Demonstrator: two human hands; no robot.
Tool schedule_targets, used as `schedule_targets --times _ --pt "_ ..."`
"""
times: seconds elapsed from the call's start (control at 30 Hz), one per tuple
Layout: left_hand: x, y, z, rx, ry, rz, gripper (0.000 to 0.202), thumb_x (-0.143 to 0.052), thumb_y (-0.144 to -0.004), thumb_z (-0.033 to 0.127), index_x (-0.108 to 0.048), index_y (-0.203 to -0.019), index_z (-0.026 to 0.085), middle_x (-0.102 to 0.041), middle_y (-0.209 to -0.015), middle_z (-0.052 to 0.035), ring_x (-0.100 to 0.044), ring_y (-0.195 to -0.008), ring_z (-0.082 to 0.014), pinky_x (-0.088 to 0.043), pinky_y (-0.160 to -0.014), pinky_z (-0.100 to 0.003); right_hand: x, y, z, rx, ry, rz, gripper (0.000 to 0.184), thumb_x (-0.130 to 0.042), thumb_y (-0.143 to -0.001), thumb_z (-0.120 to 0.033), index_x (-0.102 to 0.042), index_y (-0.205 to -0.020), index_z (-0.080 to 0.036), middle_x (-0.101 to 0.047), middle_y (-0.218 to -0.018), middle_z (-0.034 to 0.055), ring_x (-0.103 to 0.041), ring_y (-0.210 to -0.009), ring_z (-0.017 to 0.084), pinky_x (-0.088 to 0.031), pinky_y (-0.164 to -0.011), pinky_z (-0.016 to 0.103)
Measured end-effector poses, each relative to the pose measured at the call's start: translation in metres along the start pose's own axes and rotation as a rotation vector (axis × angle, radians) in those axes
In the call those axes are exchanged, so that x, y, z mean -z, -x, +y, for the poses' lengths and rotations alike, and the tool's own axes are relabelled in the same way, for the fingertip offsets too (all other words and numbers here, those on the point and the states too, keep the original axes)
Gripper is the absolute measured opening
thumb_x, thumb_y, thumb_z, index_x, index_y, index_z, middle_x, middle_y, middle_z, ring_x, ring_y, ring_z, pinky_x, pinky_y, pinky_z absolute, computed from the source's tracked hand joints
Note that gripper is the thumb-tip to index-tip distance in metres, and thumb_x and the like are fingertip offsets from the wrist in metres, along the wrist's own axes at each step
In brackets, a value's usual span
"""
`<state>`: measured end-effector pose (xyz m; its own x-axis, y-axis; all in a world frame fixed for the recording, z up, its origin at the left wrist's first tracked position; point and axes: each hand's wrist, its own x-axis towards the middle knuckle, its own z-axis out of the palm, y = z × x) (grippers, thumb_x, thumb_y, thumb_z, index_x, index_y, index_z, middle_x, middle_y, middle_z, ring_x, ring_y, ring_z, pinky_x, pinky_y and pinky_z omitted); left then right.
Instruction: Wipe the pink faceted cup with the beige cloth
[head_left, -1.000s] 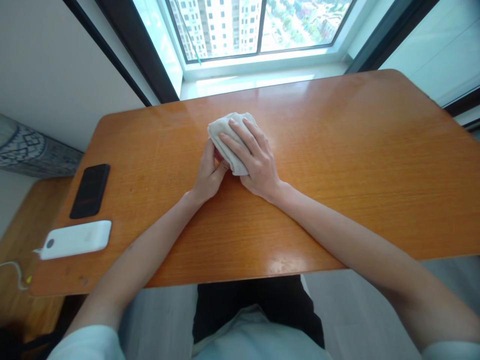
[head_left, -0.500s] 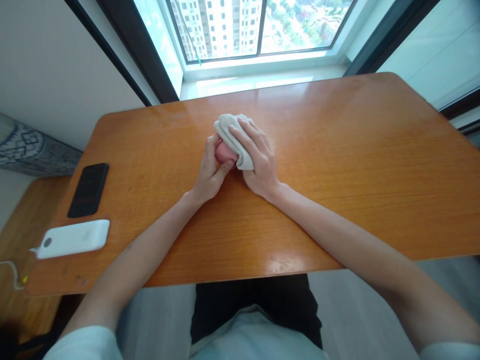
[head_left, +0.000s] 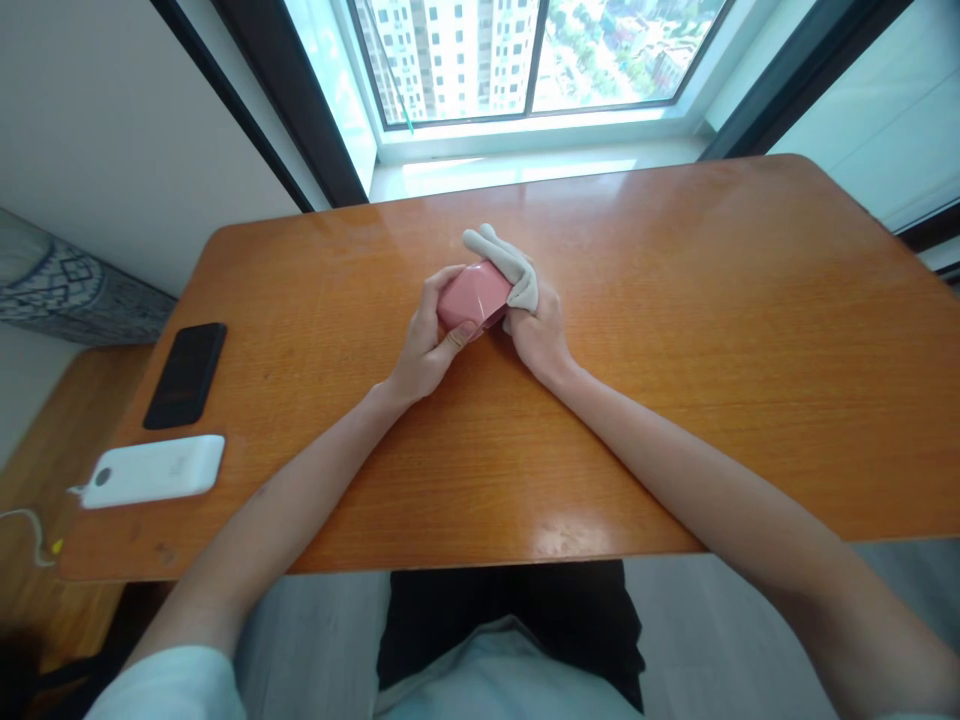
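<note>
A small pink box (head_left: 474, 294) is held over the middle of the orange wooden table (head_left: 675, 330). My left hand (head_left: 424, 345) grips the box from the left, thumb along its near edge and fingers curled over the far side. My right hand (head_left: 538, 330) is closed round a bunched off-white cloth (head_left: 506, 262) and presses it against the box's right side. Part of the cloth sticks up past my fingers.
A black phone (head_left: 185, 373) lies flat near the table's left edge. Just in front of it lies a white power bank (head_left: 154, 471) with a cable (head_left: 30, 525) trailing off to the left. A window (head_left: 525, 50) runs behind the table's far edge.
The cloth, which covered the pink box under my flat right hand, has been pulled off to the right and bunched up. The box is now uncovered and tilted up in my left hand.
</note>
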<state>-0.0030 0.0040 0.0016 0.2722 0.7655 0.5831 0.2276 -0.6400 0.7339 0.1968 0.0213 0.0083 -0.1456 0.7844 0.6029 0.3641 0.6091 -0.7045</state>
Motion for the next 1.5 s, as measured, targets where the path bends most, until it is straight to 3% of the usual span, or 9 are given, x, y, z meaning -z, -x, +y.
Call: schedule_targets --times 0.27,0.43,0.6,0.77,0.9,1.0,1.27,1.37,1.5 --pt "0.002 0.012 -0.028 0.061 0.109 -0.008 0.074 -0.071 -0.101 0.066 -0.043 -0.163 0.036 -0.059 -0.161 -0.0094 -0.059 -0.15 -0.0317 -0.053 -0.126 -0.052 -0.002 0.021 -0.029 0.328 0.253 -0.049 0.056 -0.053 -0.108 -0.031 -0.054 -0.162 -0.045 -0.052 -0.176 -0.0052 -0.037 -0.172 0.032 -0.029 -0.143 0.064" --pt "0.002 0.001 -0.011 0.0 0.052 -0.04 0.066 -0.067 -0.104 0.061 -0.044 -0.159 0.031 -0.058 -0.158 -0.0112 -0.059 -0.147 -0.0302 -0.049 -0.129 -0.05 -0.004 0.009 -0.012 0.136 0.053 0.056 0.056 -0.054 -0.108 -0.031 -0.053 -0.163 -0.037 -0.054 -0.174 0.0031 -0.048 -0.165 0.027 -0.041 -0.139 0.054" --pt "0.004 -0.002 0.003 -0.012 0.008 -0.036 0.062 -0.067 -0.105 0.059 -0.046 -0.155 0.029 -0.059 -0.153 -0.0113 -0.062 -0.141 -0.0293 -0.051 -0.125 -0.046 -0.001 0.002 0.001 -0.06 -0.088 0.05 0.056 -0.046 -0.105 -0.025 -0.056 -0.16 -0.034 -0.067 -0.163 0.0003 -0.066 -0.147 0.023 -0.053 -0.129 0.053" --pt "0.001 0.004 0.005 -0.129 -0.058 -0.029 0.068 -0.06 -0.108 0.059 -0.037 -0.163 0.028 -0.053 -0.161 -0.0152 -0.055 -0.15 -0.0317 -0.046 -0.13 -0.05 -0.001 0.013 -0.018 0.104 0.076 0.118 0.051 -0.048 -0.111 -0.035 -0.056 -0.161 -0.038 -0.06 -0.17 0.0022 -0.056 -0.159 0.027 -0.048 -0.134 0.056" --pt "-0.005 0.008 0.002 -0.112 -0.157 -0.005 0.071 -0.068 -0.101 0.065 -0.041 -0.156 0.028 -0.064 -0.133 -0.0107 -0.068 -0.114 -0.0253 -0.061 -0.101 -0.044 -0.002 0.021 -0.03 0.267 0.264 0.104 0.053 -0.051 -0.112 -0.043 -0.051 -0.166 -0.044 -0.055 -0.174 -0.0013 -0.047 -0.166 0.033 -0.046 -0.135 0.062" --pt "-0.009 0.008 -0.001 -0.036 -0.172 0.035 0.064 -0.075 -0.097 0.061 -0.049 -0.146 0.029 -0.067 -0.115 -0.0043 -0.066 -0.093 -0.0199 -0.06 -0.084 -0.038 -0.002 0.02 -0.03 0.259 0.258 0.072 0.052 -0.049 -0.112 -0.038 -0.055 -0.163 -0.044 -0.057 -0.172 -0.0028 -0.048 -0.166 0.033 -0.045 -0.136 0.063" --pt "-0.008 0.0 0.004 0.007 -0.226 0.094 0.072 -0.082 -0.094 0.049 -0.051 -0.154 0.026 -0.067 -0.151 -0.0105 -0.072 -0.125 -0.026 -0.059 -0.107 -0.038 0.002 0.006 -0.011 -0.087 -0.055 0.01 0.048 -0.046 -0.11 -0.033 -0.063 -0.154 -0.031 -0.07 -0.161 0.0043 -0.068 -0.147 0.024 -0.054 -0.129 0.048" --pt "-0.007 0.001 0.002 0.018 -0.231 0.111 0.072 -0.081 -0.094 0.052 -0.051 -0.153 0.025 -0.068 -0.149 -0.0109 -0.072 -0.124 -0.0262 -0.059 -0.106 -0.039 0.002 0.008 -0.011 -0.027 -0.028 0.016 0.051 -0.048 -0.109 -0.033 -0.06 -0.158 -0.03 -0.065 -0.166 0.0053 -0.064 -0.152 0.025 -0.052 -0.131 0.051" --pt "-0.007 0.005 -0.006 0.022 -0.221 0.125 0.072 -0.083 -0.092 0.061 -0.052 -0.148 0.027 -0.075 -0.132 -0.0078 -0.075 -0.109 -0.0242 -0.062 -0.097 -0.04 -0.002 0.017 -0.023 0.214 0.144 0.021 0.057 -0.053 -0.107 -0.034 -0.053 -0.164 -0.038 -0.055 -0.175 -0.0002 -0.045 -0.168 0.031 -0.04 -0.14 0.063"
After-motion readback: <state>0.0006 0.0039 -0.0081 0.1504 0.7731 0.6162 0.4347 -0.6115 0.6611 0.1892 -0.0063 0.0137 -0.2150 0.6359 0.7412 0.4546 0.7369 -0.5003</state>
